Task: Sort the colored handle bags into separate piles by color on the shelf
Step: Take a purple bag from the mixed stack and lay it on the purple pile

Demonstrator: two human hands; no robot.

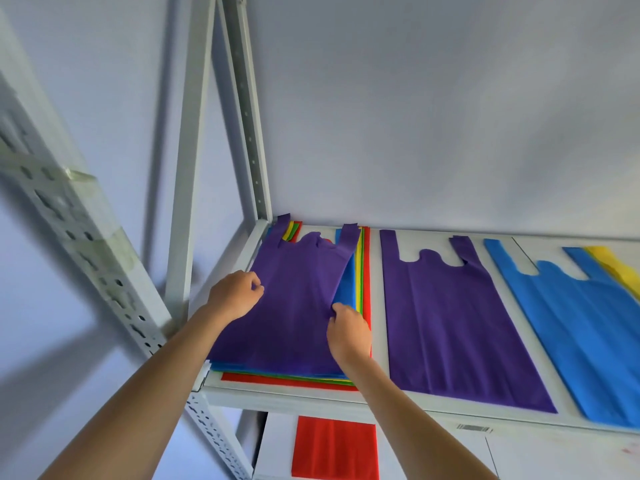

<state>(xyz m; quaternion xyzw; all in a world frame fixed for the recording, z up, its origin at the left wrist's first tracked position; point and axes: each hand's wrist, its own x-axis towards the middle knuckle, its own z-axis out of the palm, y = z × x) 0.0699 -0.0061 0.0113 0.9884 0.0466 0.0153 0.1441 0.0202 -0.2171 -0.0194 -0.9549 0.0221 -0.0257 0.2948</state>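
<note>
Both hands pinching top purple bag on mixed stack: left hand at left edge, right hand lifting right edge. Purple pile just right, long axis front-to-back, nearer right hand.

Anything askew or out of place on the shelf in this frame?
Mostly tidy. The top purple bag on the mixed stack sits skewed, its right edge lifted by the right hand, baring blue beneath. A red bag lies alone on the lower shelf.

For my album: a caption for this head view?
Both hands lift the top purple handle bag off a mixed stack.
</note>
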